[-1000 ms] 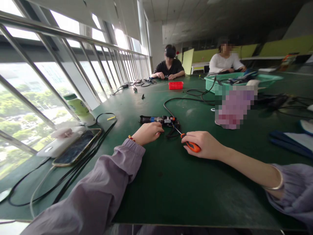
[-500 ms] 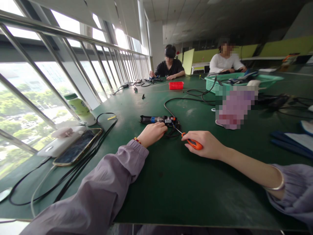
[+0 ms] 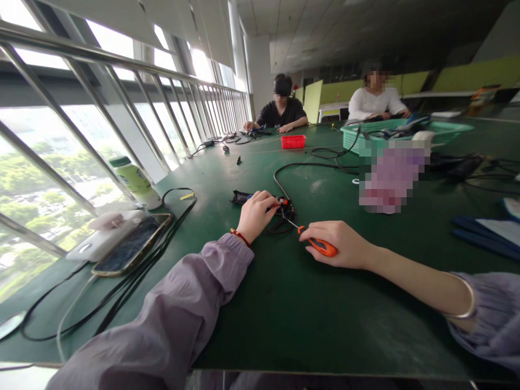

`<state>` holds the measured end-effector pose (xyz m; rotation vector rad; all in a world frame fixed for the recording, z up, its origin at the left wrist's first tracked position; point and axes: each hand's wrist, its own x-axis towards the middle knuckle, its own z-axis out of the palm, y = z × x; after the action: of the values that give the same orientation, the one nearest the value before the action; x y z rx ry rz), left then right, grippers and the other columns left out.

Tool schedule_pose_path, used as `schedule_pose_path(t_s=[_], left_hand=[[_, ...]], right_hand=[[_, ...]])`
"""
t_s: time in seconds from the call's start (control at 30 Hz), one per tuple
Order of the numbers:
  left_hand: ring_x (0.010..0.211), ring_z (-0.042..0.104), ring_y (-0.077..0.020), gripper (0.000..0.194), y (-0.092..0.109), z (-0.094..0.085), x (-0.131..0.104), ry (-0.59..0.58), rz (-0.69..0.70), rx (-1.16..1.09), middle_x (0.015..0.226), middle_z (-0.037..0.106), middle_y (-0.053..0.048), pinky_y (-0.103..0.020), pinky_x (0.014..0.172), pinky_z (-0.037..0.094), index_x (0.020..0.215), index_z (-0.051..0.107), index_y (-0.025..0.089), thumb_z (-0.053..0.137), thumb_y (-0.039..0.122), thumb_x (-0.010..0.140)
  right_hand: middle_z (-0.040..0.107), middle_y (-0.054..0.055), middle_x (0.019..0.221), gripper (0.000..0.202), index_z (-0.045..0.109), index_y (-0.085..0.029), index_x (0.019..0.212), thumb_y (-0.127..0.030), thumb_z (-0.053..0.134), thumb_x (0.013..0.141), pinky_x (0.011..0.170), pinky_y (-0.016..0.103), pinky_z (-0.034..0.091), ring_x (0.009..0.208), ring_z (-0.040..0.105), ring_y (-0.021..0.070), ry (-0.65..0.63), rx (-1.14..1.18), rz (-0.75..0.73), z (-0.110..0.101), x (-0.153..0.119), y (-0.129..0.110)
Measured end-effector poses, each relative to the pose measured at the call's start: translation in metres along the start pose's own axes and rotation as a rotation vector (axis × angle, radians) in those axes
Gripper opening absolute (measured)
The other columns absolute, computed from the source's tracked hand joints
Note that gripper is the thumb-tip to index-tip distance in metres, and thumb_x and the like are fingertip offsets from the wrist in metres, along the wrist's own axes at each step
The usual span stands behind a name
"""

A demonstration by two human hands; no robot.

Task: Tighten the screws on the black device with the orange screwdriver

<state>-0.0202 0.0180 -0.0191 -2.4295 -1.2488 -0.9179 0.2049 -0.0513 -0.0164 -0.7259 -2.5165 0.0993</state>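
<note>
An opened black corded device (image 3: 240,197), long and narrow, lies on the green table with small wires showing at its right end. My left hand (image 3: 259,214) is closed over its middle, the fingertips at the wired end, hiding much of the body. In my right hand (image 3: 345,244) is an orange-and-black screwdriver (image 3: 323,247), gripped by the handle. Its thin metal shaft points left, and the tip is at or close to the wires; contact is too small to make out. A black cord (image 3: 280,172) runs from the device toward the back right.
Left: a phone (image 3: 132,246), a white case (image 3: 101,238), a green bottle (image 3: 136,183) and black cables (image 3: 156,249). Beyond the device are a red basket (image 3: 293,142) and a green basket (image 3: 353,142) with tools. A blurred-out pink item (image 3: 390,179) stands right. Two people sit across.
My left hand has shifted right and up along the device, covering more of its middle. The screwdriver, in my right hand, has moved slightly left and down.
</note>
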Motion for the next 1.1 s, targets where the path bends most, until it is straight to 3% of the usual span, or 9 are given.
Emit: schedule_pose_path(t_s=[0.17, 0.27, 0.4, 0.5, 0.63, 0.8, 1.1], left_hand=[[0.081, 0.051, -0.0169, 0.017, 0.004, -0.007, 0.000, -0.044, 0.139, 0.234, 0.087, 0.059, -0.004, -0.030, 0.067, 0.040, 0.085, 0.066, 0.022, 0.049, 0.026, 0.087], [0.084, 0.052, -0.0193, 0.018, 0.003, -0.014, -0.001, -0.095, 0.228, 0.326, 0.093, 0.059, -0.006, -0.033, 0.070, 0.039, 0.091, 0.065, 0.022, 0.047, 0.025, 0.087], [0.100, 0.051, -0.0220, 0.034, -0.011, -0.015, -0.003, -0.068, 0.112, 0.259, 0.114, 0.056, -0.008, -0.037, 0.086, 0.040, 0.115, 0.057, 0.022, 0.048, 0.036, 0.086], [0.116, 0.044, -0.0244, 0.055, -0.025, -0.009, -0.006, -0.115, 0.021, 0.160, 0.129, 0.049, -0.009, -0.042, 0.102, 0.032, 0.131, 0.043, 0.020, 0.050, 0.046, 0.083], [0.112, 0.045, -0.0247, 0.057, -0.032, -0.005, -0.007, -0.210, -0.026, 0.068, 0.120, 0.054, -0.009, -0.042, 0.099, 0.035, 0.131, 0.043, 0.019, 0.052, 0.046, 0.082], [0.101, 0.047, -0.0253, 0.053, -0.028, -0.007, -0.007, -0.185, -0.056, 0.067, 0.105, 0.057, -0.008, -0.042, 0.091, 0.037, 0.119, 0.051, 0.020, 0.056, 0.052, 0.077], [0.100, 0.047, -0.0247, 0.053, -0.029, -0.006, -0.008, -0.184, -0.064, 0.058, 0.106, 0.056, -0.007, -0.040, 0.090, 0.036, 0.117, 0.051, 0.020, 0.057, 0.053, 0.077]], right_hand=[[0.067, 0.004, 0.088, 0.022, 0.056, -0.019, 0.099, -0.026, 0.053, 0.079, 0.070, 0.027, 0.048, 0.074, 0.062, 0.0148, 0.063, -0.033, 0.017, 0.002, -0.001, -0.002], [0.064, 0.001, 0.076, 0.022, 0.052, -0.020, 0.096, -0.026, 0.056, 0.076, 0.060, 0.025, 0.046, 0.061, 0.059, 0.0131, 0.192, -0.084, 0.092, 0.002, -0.002, -0.002], [0.059, -0.002, 0.067, 0.015, 0.048, -0.021, 0.084, -0.023, 0.058, 0.074, 0.051, 0.022, 0.042, 0.052, 0.053, 0.0106, 0.410, -0.088, 0.092, 0.000, -0.002, -0.004], [0.061, -0.001, 0.070, 0.014, 0.047, -0.022, 0.083, -0.023, 0.058, 0.075, 0.052, 0.022, 0.043, 0.054, 0.055, 0.0111, 0.479, -0.096, 0.060, -0.002, -0.001, -0.005], [0.064, 0.001, 0.076, 0.013, 0.049, -0.023, 0.090, -0.024, 0.056, 0.078, 0.059, 0.025, 0.046, 0.062, 0.059, 0.0136, 0.430, -0.103, 0.081, -0.002, 0.000, -0.006], [0.065, 0.001, 0.079, 0.015, 0.050, -0.023, 0.094, -0.024, 0.054, 0.080, 0.061, 0.025, 0.046, 0.065, 0.061, 0.0143, 0.369, -0.072, 0.122, -0.001, 0.000, -0.004], [0.065, 0.001, 0.079, 0.015, 0.050, -0.023, 0.094, -0.024, 0.055, 0.079, 0.060, 0.024, 0.046, 0.065, 0.060, 0.0136, 0.368, -0.065, 0.131, 0.001, 0.000, -0.003]])
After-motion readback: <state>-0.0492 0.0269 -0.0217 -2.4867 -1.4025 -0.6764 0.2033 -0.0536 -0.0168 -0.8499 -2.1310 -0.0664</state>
